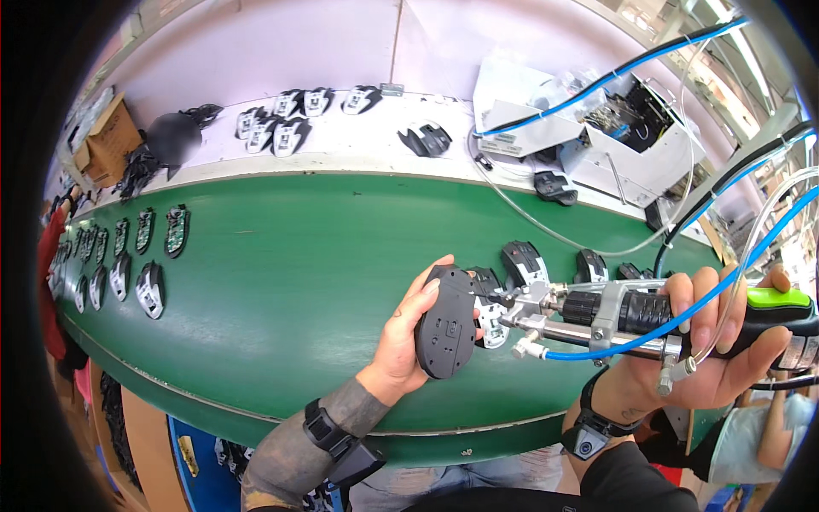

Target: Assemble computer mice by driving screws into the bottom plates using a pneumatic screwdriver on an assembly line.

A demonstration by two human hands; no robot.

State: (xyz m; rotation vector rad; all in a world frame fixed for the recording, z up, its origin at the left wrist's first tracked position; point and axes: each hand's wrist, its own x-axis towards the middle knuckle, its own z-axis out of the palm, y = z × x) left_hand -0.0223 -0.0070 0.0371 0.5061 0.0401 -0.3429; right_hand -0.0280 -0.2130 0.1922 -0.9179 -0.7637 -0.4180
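My left hand (pixel 394 341) grips a black computer mouse (pixel 445 333), its underside with screw holes turned up toward me. In my right hand (pixel 725 328) is a powered screwdriver (pixel 627 312) with a black and green body, metal side tubes and a blue air hose. The driver lies nearly level, pointing left, with its tip at the mouse's upper right edge. Whether the tip sits in a hole is too small to tell. Just behind the tip, black and white mouse shells (pixel 524 263) stand on the green belt (pixel 299 341), partly covered by the tool.
Mouse halves with green circuit boards (pixel 177 230) and white-and-black shells (pixel 149 290) line the belt's left. More shells (pixel 290 135) sit on the white ledge (pixel 341 162). A white machine (pixel 525 128) stands at the back right. Blue hoses (pixel 614 77) hang there. A red sleeve (pixel 53 290) shows far left.
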